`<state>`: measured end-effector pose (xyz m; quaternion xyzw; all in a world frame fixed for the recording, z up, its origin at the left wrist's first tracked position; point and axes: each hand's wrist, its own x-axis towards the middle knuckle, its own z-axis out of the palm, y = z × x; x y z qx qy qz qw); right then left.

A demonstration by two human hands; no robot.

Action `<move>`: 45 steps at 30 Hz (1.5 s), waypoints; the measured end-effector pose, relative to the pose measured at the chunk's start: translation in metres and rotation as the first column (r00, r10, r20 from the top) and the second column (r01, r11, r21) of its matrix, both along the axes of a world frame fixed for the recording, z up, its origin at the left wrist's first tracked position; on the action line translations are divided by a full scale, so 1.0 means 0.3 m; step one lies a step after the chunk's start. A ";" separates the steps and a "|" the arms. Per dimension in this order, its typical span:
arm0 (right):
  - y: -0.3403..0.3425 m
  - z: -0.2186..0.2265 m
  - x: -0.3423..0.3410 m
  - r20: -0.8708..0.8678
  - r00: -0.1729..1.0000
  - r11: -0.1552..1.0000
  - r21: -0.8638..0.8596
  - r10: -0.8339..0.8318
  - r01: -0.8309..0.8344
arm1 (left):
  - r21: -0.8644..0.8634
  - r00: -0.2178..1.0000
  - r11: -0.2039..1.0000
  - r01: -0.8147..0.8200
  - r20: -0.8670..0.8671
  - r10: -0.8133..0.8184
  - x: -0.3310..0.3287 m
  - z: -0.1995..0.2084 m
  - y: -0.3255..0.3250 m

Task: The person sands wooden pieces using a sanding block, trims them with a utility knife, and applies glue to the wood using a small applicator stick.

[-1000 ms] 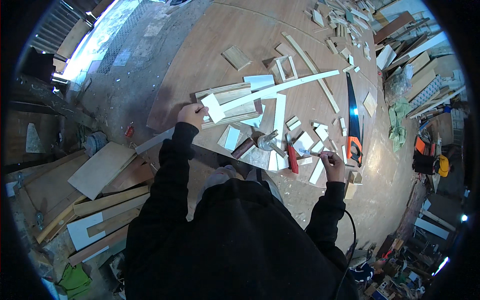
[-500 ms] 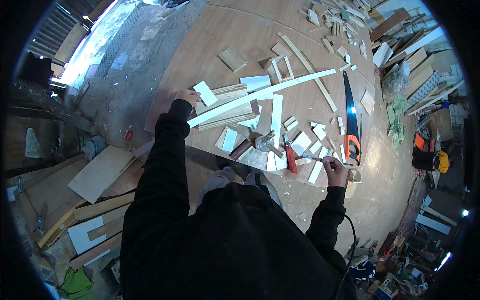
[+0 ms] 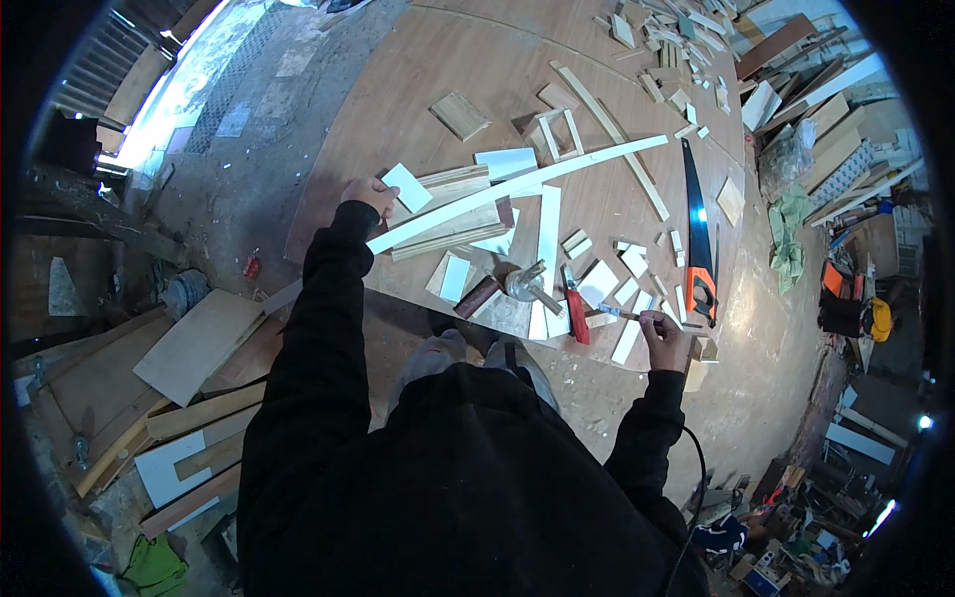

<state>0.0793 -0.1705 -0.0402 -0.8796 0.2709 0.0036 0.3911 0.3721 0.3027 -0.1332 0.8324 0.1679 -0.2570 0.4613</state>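
Observation:
My left hand (image 3: 369,194) is closed at the edge of a small white rectangular board (image 3: 407,187), its fingertips at the board's left side. Part of the grip is hidden from above. Beside that wrist ends a long white strip (image 3: 517,186), which slants up to the right over several pale wooden pieces (image 3: 450,239). My right hand (image 3: 665,338) pinches a slim stick-like tool (image 3: 627,314) with a pale bluish end, pointing left; its exact kind is too small to make out. Left of that end lies a red-handled tool (image 3: 577,316), next to a white offcut (image 3: 598,284).
A handsaw (image 3: 701,284) with an orange handle lies at the right of the wooden table (image 3: 378,109). A dark brown handle (image 3: 478,297) rests near the front edge. Small offcuts (image 3: 676,50) pile up at the far right. Boards (image 3: 199,348) lean at the lower left.
My left hand has shifted slightly left at the small white board. My right hand and the slim tool have barely moved. The view has shifted a little.

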 end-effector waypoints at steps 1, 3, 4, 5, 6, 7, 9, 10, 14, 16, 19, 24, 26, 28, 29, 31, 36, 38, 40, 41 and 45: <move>-0.005 -0.004 0.003 0.020 1.000 1.000 -0.006 0.000 0.000 | 0.001 1.000 1.000 -0.004 -0.001 0.004 -0.002 -0.002 0.013; -0.010 -0.005 0.013 0.042 0.999 1.000 0.009 -0.008 0.007 | 0.129 0.988 0.989 0.068 0.129 -0.085 -0.009 -0.007 0.048; -0.017 -0.004 0.011 0.061 0.998 0.999 0.020 -0.033 0.032 | 0.127 0.988 0.989 0.074 0.125 -0.090 -0.027 0.025 0.028; -0.029 -0.002 0.006 0.056 0.998 0.999 0.018 -0.038 0.037 | 0.260 0.902 0.966 -0.004 0.419 -0.109 -0.067 0.059 0.012; -0.045 0.002 -0.004 0.049 0.996 0.996 0.056 -0.069 0.066 | 0.359 0.725 0.926 -0.115 0.667 -0.168 -0.115 0.117 -0.018; -0.057 0.006 -0.013 0.041 0.994 0.991 0.095 -0.097 0.093 | 0.124 0.672 0.982 -0.145 0.741 0.005 -0.178 0.168 -0.066; -0.066 0.035 -0.017 0.056 0.989 0.980 0.154 -0.135 0.125 | -0.047 0.620 0.999 -0.006 0.784 0.041 -0.334 0.173 -0.129; -0.071 0.055 -0.015 0.069 0.983 0.965 0.210 -0.173 0.155 | 0.042 0.678 0.996 0.078 0.730 -0.084 -0.413 0.133 -0.157; -0.051 0.135 0.028 0.238 0.954 0.924 0.373 -0.182 0.083 | 0.147 0.887 0.937 0.316 0.304 -0.347 -0.630 -0.158 -0.172; -0.043 0.176 0.051 0.247 0.953 0.912 0.406 -0.177 0.064 | 0.221 0.898 0.943 0.250 0.311 -0.311 -0.660 -0.193 -0.196; -0.029 0.223 0.079 0.322 0.932 0.876 0.482 -0.168 -0.008 | 0.442 0.905 0.876 0.192 0.266 -0.332 -0.639 -0.198 -0.266; -0.050 0.263 0.109 0.358 0.928 0.869 0.486 -0.106 -0.089 | 0.597 0.876 0.782 0.180 0.264 -0.403 -0.624 -0.229 -0.331; -0.062 0.274 0.113 0.359 0.930 0.868 0.484 -0.082 -0.110 | 0.595 0.895 0.779 0.197 0.216 -0.391 -0.632 -0.256 -0.340; -0.068 0.286 0.117 0.321 0.941 0.859 0.507 -0.105 -0.077 | 0.592 0.896 0.784 0.184 0.226 -0.381 -0.639 -0.282 -0.343; -0.075 0.285 0.122 0.332 0.939 0.865 0.493 -0.093 -0.089 | 0.591 0.898 0.787 0.177 0.231 -0.375 -0.641 -0.295 -0.344; -0.103 0.287 0.131 0.345 0.935 0.866 0.487 -0.074 -0.111 | 0.575 0.905 0.806 0.142 0.254 -0.341 -0.648 -0.316 -0.350; -0.131 0.305 0.184 0.371 0.929 0.848 0.491 0.002 -0.197 | 0.428 0.883 0.904 0.013 0.420 -0.211 -0.655 -0.314 -0.333; -0.100 0.318 0.216 0.378 0.926 0.794 0.560 0.009 -0.237 | -0.160 0.960 0.978 -0.133 0.223 0.167 -0.665 -0.313 -0.312; -0.073 0.319 0.242 0.379 0.923 0.785 0.554 0.059 -0.278 | -0.434 0.920 0.829 -0.354 0.000 0.393 -0.692 -0.259 -0.305; -0.051 0.317 0.255 0.375 0.922 0.738 0.596 0.094 -0.317 | -0.621 0.820 0.560 -0.549 -0.268 0.506 -0.709 -0.230 -0.296; 0.058 0.314 0.282 0.376 0.907 0.563 0.715 0.190 -0.414 | -0.742 0.771 0.354 -0.569 -0.332 0.544 -0.766 0.086 -0.361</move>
